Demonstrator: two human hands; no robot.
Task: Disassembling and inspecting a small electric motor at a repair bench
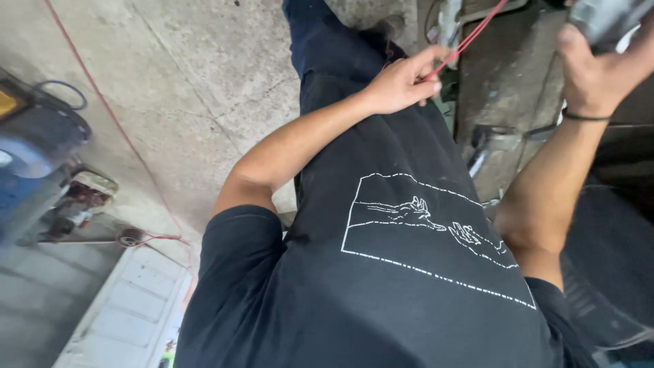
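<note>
- A rough grey concrete floor (204, 82) lies below the person, cracked and stained; pale tiles (129, 313) sit at its lower edge.
- A blue machine (34, 157) stands well off to the left hand's outer side.
- The left hand (402, 82) pinches a thin red cord (470, 37) between fingertips; the cord runs taut, up and away from the hand toward the right hand.
- The right hand (596, 65), a black band at its wrist, is clenched around a grey tool (603, 17), only partly in frame.
</note>
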